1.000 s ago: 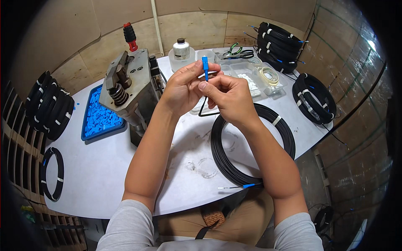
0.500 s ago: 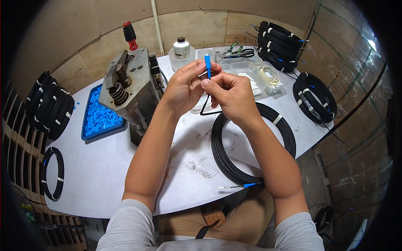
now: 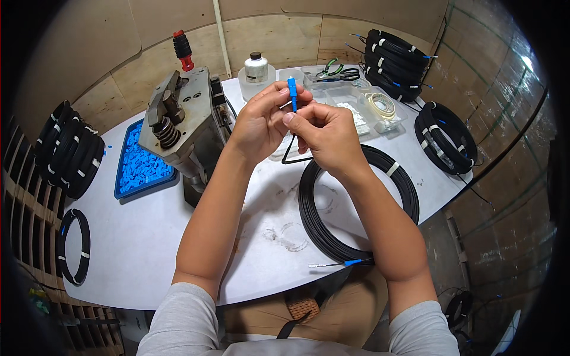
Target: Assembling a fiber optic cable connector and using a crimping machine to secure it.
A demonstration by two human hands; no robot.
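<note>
One connector (image 3: 293,90) in left hand (image 3: 261,126) grip, cable (image 3: 285,157) in right hand (image 3: 329,139); bottle label (image 3: 257,73) illegible.

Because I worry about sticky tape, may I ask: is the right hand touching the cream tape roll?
Apart. The head view plainly shows a gap between the right hand and the cream tape roll, which lies farther right.

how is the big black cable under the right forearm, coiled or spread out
Coiled: the black cable lies in round turns on the white table, a white band wrapped around them.
</note>
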